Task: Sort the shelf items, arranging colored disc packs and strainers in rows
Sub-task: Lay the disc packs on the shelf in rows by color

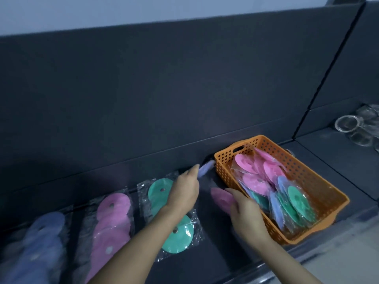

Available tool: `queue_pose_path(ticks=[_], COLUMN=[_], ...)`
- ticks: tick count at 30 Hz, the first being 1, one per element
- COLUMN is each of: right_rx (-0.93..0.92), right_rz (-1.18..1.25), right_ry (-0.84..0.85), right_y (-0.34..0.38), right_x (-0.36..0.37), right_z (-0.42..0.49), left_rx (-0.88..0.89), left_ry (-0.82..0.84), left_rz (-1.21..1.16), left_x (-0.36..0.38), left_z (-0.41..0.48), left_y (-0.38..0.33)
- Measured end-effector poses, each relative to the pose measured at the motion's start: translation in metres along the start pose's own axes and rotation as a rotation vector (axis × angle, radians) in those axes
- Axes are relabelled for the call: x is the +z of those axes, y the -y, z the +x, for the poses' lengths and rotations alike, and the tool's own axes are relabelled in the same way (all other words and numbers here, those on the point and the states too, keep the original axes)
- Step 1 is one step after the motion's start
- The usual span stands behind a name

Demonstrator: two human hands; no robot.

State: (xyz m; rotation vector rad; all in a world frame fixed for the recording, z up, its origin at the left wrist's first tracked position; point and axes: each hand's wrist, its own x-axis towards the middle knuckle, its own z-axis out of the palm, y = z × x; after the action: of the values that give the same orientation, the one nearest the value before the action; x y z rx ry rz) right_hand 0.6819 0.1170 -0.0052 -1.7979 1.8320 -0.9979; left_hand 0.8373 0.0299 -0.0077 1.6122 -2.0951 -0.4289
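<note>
Sorting step in hand: moving disc packs from the orange basket point(223, 167) to colour rows on the dark shelf point(205, 263). The left hand point(184, 191) reaches toward the back of the shelf, its fingers point(194, 168) apparently pinching a blue disc pack point(205, 169) just beside the basket's left wall; motion blur hides the exact grip. The right hand point(244, 212), between the green row and the basket, has its fingers curled round a pink disc pack point(220, 198) held low over the shelf. Three rows lie to the left: blue row point(41, 238), pink row point(112, 218) and green row point(172, 238), the last partly under the left forearm. The basket holds a mixed heap of pink, blue and green packs. Strainers point(348, 126) sit well apart on the next shelf section, to the right. Judged next: each held pack must travel leftward to its own colour row, the blue one farthest, passing above the laid packs without dragging their slippery wrappers.
</note>
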Motion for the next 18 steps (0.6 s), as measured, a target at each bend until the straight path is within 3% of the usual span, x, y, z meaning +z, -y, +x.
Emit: queue_pose_path(ticks=[6,10,15,18], right_rx=[-0.079,-0.219,-0.562,-0.762], right_rz=[0.090,0.118,0.068,-0.030], right_ry=[-0.110,-0.170,0.018,0.080], right_y=[0.015,0.031,0.040,0.039], right_x=[0.005,0.013,0.030,0.039], right_z=[0.008,0.004,-0.005,-0.012], left_rx=[-0.231,-0.431,-0.575,-0.638], left_ry=[-0.240,-0.323,-0.273,-0.313], left_rz=[-0.388,-0.782,-1.342,-1.525], left_x=[-0.020,-0.032,-0.053,-0.062], left_z=[-0.038,-0.059,-0.088,-0.105], left_y=[0.001,-0.006,-0.012,-0.003])
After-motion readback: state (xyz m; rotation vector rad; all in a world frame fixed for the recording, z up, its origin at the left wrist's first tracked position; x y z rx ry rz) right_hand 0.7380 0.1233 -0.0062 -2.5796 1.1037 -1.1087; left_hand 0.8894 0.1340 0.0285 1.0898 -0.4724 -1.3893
